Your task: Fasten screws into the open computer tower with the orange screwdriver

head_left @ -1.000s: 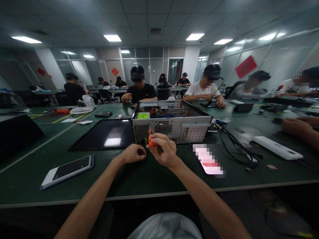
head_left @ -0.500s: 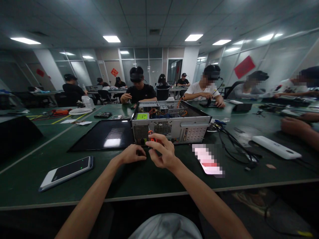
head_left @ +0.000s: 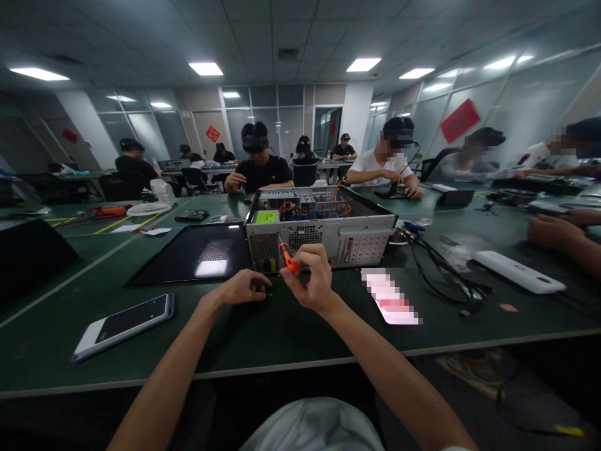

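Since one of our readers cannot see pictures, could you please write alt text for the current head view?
A bare right hand holds an orange-handled screwdriver before an open grey metal computer case, with the bare left hand beside it, low at the dark green tabletop. A glossy black flat panel lies left of the case; other people sit beyond.

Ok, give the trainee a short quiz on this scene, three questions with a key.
1. Which hand holds the screwdriver?
2. True or false: the case is open at the top, with wires showing inside.
3. Fill in the blank: seen from the camera, the black panel lies to the ____ of the case.

Key:
1. The right hand.
2. True.
3. Left.
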Motion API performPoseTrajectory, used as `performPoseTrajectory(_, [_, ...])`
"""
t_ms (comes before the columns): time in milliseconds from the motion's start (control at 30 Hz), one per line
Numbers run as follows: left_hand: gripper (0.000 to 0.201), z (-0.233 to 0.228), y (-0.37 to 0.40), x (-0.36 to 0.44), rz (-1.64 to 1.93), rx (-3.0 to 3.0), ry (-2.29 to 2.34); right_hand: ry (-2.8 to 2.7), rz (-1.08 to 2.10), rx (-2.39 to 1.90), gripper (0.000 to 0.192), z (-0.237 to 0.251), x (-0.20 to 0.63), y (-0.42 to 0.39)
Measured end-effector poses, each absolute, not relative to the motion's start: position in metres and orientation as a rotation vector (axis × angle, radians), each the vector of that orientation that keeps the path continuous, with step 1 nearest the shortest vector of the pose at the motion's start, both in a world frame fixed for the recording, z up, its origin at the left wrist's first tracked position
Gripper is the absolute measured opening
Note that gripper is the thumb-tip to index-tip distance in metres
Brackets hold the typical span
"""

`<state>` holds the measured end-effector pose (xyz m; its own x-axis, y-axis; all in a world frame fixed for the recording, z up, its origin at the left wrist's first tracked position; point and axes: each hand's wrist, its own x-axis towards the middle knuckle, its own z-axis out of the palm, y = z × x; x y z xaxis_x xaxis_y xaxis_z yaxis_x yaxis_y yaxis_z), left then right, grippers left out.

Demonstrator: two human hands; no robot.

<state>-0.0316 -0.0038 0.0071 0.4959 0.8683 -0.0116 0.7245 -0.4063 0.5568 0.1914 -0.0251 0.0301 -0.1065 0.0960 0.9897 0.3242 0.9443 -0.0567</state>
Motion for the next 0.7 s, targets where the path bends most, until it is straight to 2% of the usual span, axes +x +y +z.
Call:
performPoseTrajectory(300, [0.027,0.006,-0.001,-0.034,0.482,2.237,1.274,-1.688,-0.223,-0.251,0.029,0.033,0.189,-0.028])
performPoseTrajectory(467, [0.023,0.005,-0.002,-0.030,0.515,2.264,1.257,-1.729,-0.258,-0.263,0.024,0.031,0.190,-0.028])
performPoseTrajectory(700, [0.020,0.004,-0.004,-0.023,0.571,2.328,1.295,-1.778,-0.275,-0.289,0.034,0.028,0.191,-0.028])
